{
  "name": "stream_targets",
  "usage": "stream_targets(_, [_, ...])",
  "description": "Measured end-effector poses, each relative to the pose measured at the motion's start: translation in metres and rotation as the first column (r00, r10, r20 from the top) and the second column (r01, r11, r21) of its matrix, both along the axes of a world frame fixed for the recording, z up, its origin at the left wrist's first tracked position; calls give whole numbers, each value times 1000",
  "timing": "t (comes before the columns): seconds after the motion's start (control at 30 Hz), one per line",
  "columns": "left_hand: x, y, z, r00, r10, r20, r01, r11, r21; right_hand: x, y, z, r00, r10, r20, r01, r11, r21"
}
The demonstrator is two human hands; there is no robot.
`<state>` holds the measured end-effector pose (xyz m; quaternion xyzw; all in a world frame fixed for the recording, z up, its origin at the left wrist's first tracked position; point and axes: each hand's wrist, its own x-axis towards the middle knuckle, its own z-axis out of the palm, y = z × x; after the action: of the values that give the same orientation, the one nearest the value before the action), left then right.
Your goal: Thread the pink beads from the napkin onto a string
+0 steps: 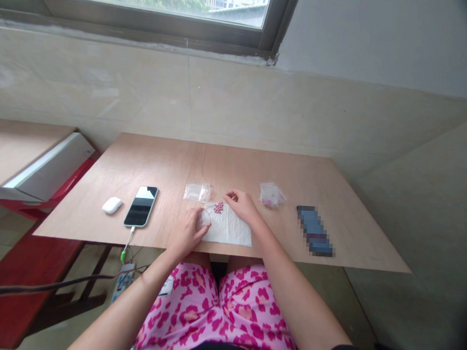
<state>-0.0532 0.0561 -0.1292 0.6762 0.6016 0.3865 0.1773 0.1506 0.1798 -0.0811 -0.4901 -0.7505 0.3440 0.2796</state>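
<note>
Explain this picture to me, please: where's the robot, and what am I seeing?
There is no robot here, just a person's two bare hands. The single picture comes from a camera worn on that person's head, looking forward and down.

On the light-brown wooden table lies a thin white sheet with small round pink beads on it. Around it are two clear plastic bags, a pale-edged phone, a rounded white case and a dark, pixelated rectangular object.

The left hand holds a thin clear loop. The right hand is near the beads; whether it holds anything is too small to tell.
</note>
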Motion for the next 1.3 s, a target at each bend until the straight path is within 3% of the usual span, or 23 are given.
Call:
stream_targets(0.07, [0,1,-2,1000,-3,0,3,1000,-4,-8,-20,11,995,37,-93,-43,997,-58])
stream_targets(0.13, [0,1,-3,1000,-5,2,5,1000,-4,-16,-36,20,969,217,-115,-226,972,-70])
stream_targets(0.2, [-1,1,-3,1000,-5,-1,5,1000,-6,-18,-39,23,951,292,-100,-299,953,-57])
stream_targets(0.37, [-2,0,-4,1000,-6,-8,6,1000,-20,-1,-2,1,993,78,85,-77,997,-10])
stream_targets(0.5, [-1,0,-6,1000,3,6,-3,1000,-14,7,22,-15,955,181,235,-198,979,53])
stream_targets(0.63, [-1,0,-4,1000,12,22,-12,1000,-26,3,29,-16,907,310,285,-348,933,94])
stream_targets(0.8, [-1,-1,1,1000,1,17,-1,1000,-30,3,35,-13,889,316,331,-364,927,95])
stream_targets(0.9, [-1,-1,3,1000,2,25,-1,999,-34,7,32,-8,944,224,243,-252,963,92])
stream_targets(1.0, [0,-1,3,999,1,38,0,999,-43,4,14,2,996,82,-21,-81,995,50])
stream_targets(1.07, [0,-1,2,999,-1,49,3,999,-47,-4,-5,11,980,13,-201,-13,1000,-1])
stream_targets(1.13, [0,-1,3,998,-5,67,9,999,-48,-15,-26,19,964,56,-258,-63,998,-17])
stream_targets(1.23, [-1,-2,9,993,-8,115,14,999,-48,-25,-47,27,962,206,-181,-207,978,12])
stream_targets(1.3, [-2,-2,16,986,-16,168,28,997,-66,-24,-50,28,971,150,-188,-153,988,-1])
